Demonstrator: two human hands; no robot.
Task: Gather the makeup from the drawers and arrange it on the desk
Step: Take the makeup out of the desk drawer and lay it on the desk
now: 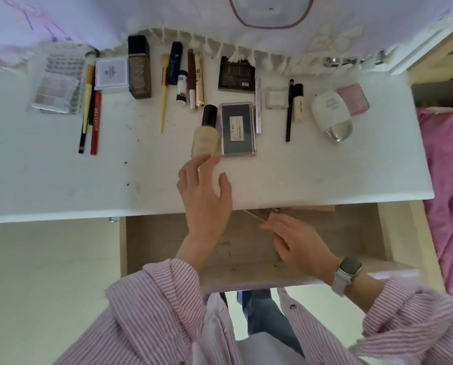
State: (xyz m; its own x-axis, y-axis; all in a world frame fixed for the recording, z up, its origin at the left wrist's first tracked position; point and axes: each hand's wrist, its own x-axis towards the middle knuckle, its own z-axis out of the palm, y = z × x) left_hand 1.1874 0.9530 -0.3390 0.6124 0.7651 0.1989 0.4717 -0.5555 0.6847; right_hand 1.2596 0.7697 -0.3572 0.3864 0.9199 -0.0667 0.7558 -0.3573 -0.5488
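The left hand [204, 185], fingers spread, touched the foundation bottle [205, 133] beside the grey palette [238, 129], while the right hand [296, 241] pinched a thin yellow item [254, 216] in the open drawer [167, 241], apparently for retrieval.

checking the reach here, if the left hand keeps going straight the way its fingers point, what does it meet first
The left hand points up the white desk at the beige foundation bottle with a black cap. Its fingertips are at the bottle's base already, so the bottle comes first; whether they touch is unclear.
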